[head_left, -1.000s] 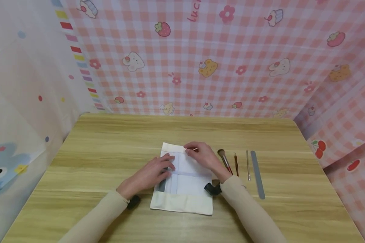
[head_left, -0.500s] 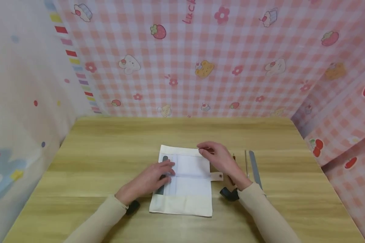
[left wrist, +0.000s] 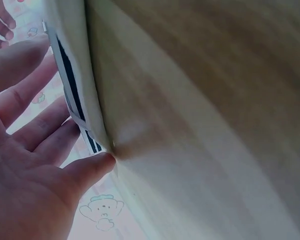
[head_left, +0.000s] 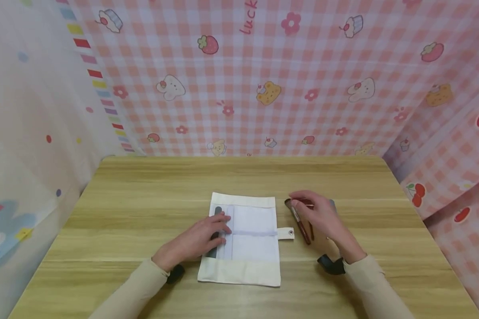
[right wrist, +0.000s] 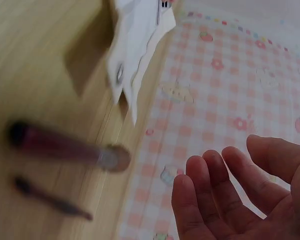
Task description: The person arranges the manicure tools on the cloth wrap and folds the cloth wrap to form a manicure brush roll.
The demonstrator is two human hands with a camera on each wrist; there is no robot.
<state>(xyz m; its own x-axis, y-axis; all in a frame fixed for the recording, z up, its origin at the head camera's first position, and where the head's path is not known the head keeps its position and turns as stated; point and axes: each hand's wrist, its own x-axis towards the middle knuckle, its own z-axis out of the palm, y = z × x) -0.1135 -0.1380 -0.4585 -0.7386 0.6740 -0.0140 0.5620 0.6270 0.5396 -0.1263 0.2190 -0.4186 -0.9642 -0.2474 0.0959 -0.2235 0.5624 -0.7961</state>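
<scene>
A white fabric tool case point(head_left: 255, 248) lies unfolded on the table, its snap tab point(head_left: 286, 233) sticking out to the right. My left hand point(head_left: 195, 237) rests on the case's left side, fingers relaxed over a dark grey flat strip point(head_left: 218, 209) in it. In the left wrist view the thumb point(left wrist: 92, 172) touches the case's edge. To the right of the case, my right hand point(head_left: 317, 215) hovers above the loose tools, fingers slightly bent and holding nothing. Beside it lie a makeup brush point(head_left: 302, 228) and a thin dark red tool point(right wrist: 52, 200). A grey file point(head_left: 332, 204) is mostly hidden behind this hand.
The wood-grain table point(head_left: 143, 186) extends around the case and tools. A pink checked cloth point(head_left: 231, 79) hangs behind it, with more printed cloth at both sides. Each wrist wears a black camera point(head_left: 331, 265).
My right hand has moved right, from the case's top edge to over the tools, uncovering the snap tab and the brush. The left hand stays almost in place on the case.
</scene>
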